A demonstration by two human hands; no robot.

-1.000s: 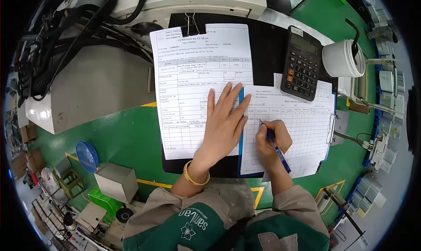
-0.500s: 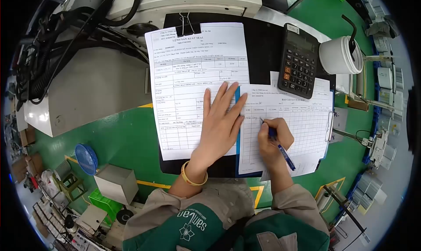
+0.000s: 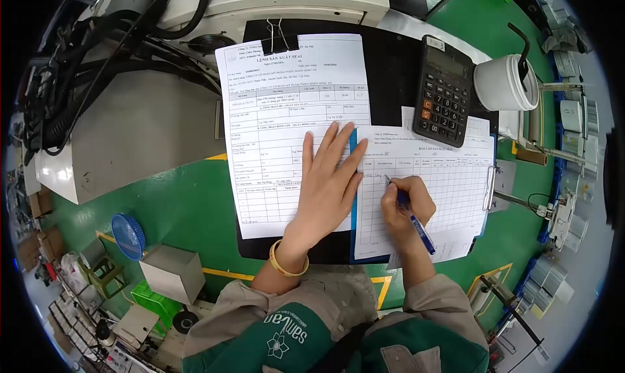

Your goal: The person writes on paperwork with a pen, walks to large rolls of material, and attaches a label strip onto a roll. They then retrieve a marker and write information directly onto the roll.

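My right hand (image 3: 409, 210) grips a blue pen (image 3: 418, 226), its tip on the upper left rows of a printed table form (image 3: 449, 197). That form lies on a blue clipboard (image 3: 485, 223), and a little handwriting shows left of the pen tip. My left hand (image 3: 329, 184) lies flat with fingers spread, across a printed order sheet (image 3: 263, 171) and the clipboard's left edge. A black binder clip (image 3: 280, 43) pinches the top of the order sheet. A yellow bracelet (image 3: 278, 261) circles my left wrist.
A black calculator (image 3: 443, 90) rests on the black tabletop (image 3: 384, 67), above the form. Beside it, a white tub (image 3: 498, 86) holds a black bent rod. Machine housing (image 3: 124, 138) with thick black cables stands at left. A blue basket (image 3: 128, 236) sits on the green floor.
The pen tip has moved very slightly, and the pen's rear end has shifted a little to the left. My left hand and the papers stay in place.
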